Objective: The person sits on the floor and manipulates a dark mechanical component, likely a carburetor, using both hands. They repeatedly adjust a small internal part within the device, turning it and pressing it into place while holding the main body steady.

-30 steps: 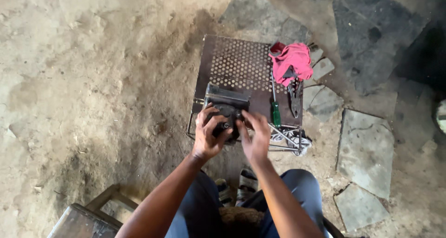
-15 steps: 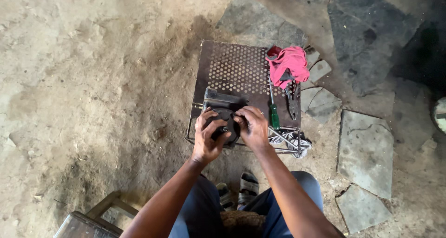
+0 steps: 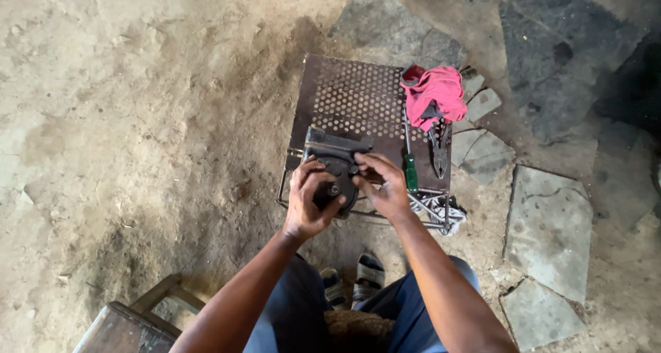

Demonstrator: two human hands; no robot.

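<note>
Gripping a dark metal part with both hands, I see it sitting at the near edge of a small perforated table. The part is greasy black steel: a flat angular plate at the top and a rounded housing below, with a small bolt head showing between my hands. My left hand wraps round the rounded housing, fingers curled and closed on its left side, thumb across the front. My right hand presses on the part's right edge with bent fingers, fingertips touching the metal; I cannot tell whether it clamps the part or only steadies it.

Just right of my right hand lies a screwdriver with a green handle and a thin steel shaft, pointing away from me. Beside it rest dark pliers, partly under a crumpled pink rag at the table's far right corner. The tabletop is rusty brown sheet metal punched with rows of round holes, on a thin wire frame. Below it the ground is dusty earth on the left and cracked grey stone slabs on the right. A worn wooden stool stands at my near left.
</note>
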